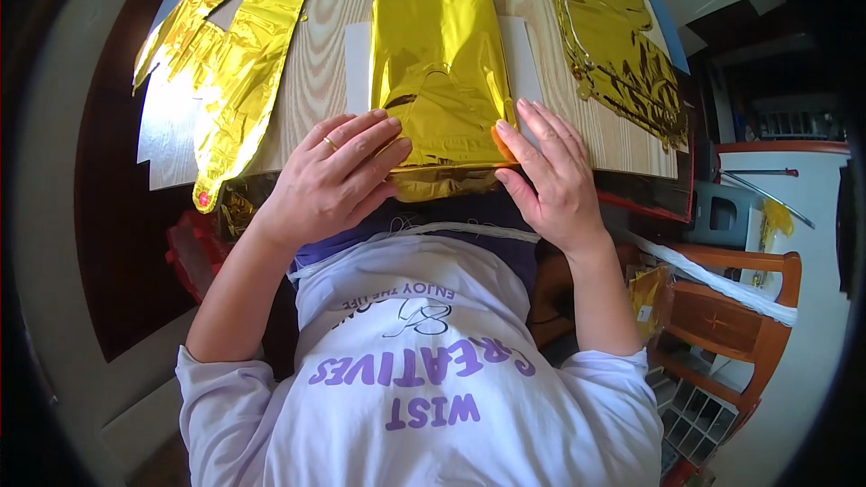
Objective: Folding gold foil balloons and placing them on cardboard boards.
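Far left, a crumpled gold foil balloon shape [236, 63] sprawls over the left edge of the pale wood-grain surface [316, 81], its long axis slanting from the far edge down to the near left corner, where a small red tip hangs off.

Next, the left hand [338, 176], a ring on one finger, lies flat with fingers together and slightly fanned, palm down at the near edge of the surface. Its fingertips press on the lower left corner of the flat gold foil balloon in the middle [439, 63].

That middle balloon is the one in hand: a deflated, shiny gold piece, long axis running straight from the near edge toward the far edge, narrow neck pointing away from the person, broad end toward them. Its near end folds over the near edge of the surface and hangs down between the two hands. It lies on a white sheet of paper [357, 54] that peeks out on both sides.

Right of it, the right hand [550, 176] is open, fingers straight and lightly spread, its thumb and forefinger side touching the balloon's lower right corner, where a small orange bit shows. Both hands flank the broad end, touching it.

Further right, another wrinkled gold foil balloon [622, 45] runs along the right edge of the surface, long axis from the far edge to the right near corner.

Off the surface at the right, a wooden chair [731, 307] carries a small clear packet with gold contents [648, 293].
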Tool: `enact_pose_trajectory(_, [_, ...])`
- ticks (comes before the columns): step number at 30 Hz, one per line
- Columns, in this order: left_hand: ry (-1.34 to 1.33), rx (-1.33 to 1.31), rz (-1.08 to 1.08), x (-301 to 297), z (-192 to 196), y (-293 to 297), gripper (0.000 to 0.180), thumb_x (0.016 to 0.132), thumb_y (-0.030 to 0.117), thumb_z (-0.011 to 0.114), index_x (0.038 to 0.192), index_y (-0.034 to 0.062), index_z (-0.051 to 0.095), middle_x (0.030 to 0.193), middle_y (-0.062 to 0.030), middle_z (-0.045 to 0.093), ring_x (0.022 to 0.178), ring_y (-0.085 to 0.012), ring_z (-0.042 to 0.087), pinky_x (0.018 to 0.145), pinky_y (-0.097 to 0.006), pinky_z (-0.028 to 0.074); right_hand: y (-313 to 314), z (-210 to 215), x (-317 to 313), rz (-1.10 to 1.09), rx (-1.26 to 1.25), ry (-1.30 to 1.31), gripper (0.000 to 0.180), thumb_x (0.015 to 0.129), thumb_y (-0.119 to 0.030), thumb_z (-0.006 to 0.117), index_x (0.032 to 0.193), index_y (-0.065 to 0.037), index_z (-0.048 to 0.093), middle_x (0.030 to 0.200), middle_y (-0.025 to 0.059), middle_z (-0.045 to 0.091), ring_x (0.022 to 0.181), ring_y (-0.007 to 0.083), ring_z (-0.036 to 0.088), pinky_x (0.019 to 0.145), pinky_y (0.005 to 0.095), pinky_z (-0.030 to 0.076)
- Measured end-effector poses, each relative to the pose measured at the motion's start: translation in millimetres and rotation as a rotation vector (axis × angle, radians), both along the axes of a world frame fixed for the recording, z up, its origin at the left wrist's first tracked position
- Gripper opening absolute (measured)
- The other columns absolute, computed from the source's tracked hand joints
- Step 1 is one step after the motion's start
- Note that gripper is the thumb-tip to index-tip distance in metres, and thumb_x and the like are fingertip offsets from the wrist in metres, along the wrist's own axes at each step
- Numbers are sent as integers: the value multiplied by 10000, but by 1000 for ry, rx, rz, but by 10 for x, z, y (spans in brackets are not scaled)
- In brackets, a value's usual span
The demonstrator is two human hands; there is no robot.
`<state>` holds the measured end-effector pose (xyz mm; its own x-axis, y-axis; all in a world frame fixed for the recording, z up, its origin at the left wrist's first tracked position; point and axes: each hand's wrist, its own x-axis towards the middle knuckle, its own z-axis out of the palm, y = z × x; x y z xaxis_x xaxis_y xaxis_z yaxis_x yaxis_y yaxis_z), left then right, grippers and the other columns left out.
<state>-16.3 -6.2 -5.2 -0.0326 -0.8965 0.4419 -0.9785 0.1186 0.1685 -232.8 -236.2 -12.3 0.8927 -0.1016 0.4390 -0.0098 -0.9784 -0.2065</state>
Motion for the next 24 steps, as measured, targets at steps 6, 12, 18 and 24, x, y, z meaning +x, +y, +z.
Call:
enact_pose_trajectory(6, [92,19,26,32,27,-15,556,837,185,797,1349,61,619,1398,-129,616,1298,-311,598,1062,-446,480,17,63,18,-26,-2,56,658,870,-261,779,1470,-137,540,1484,178,523,1347,353,511,1133,483,390])
enact_pose_trajectory(12, [176,11,32,65,-22,5,542,791,119,833,1290,54,628,1427,-135,607,1329,-306,585,1053,-433,483,40,-11,32,-36,-55,34,719,813,-172,806,1477,-121,534,1483,165,532,1362,347,507,1142,481,391])
enact_pose_trajectory(18, [166,-10,62,33,12,8,474,778,93,831,1223,44,676,1402,-149,598,1323,-339,580,1042,-433,500,78,-34,-7,-62,-45,11,703,804,-124,799,1461,-106,552,1470,153,556,1356,346,522,1154,486,398])
enact_pose_trajectory(24, [127,13,63,26,31,-1,497,785,122,821,1253,42,673,1247,-131,607,1254,-355,592,1030,-451,513,54,-50,12,-59,-67,-18,664,799,-139,806,1426,-122,588,1427,152,588,1319,341,549,1128,488,414])
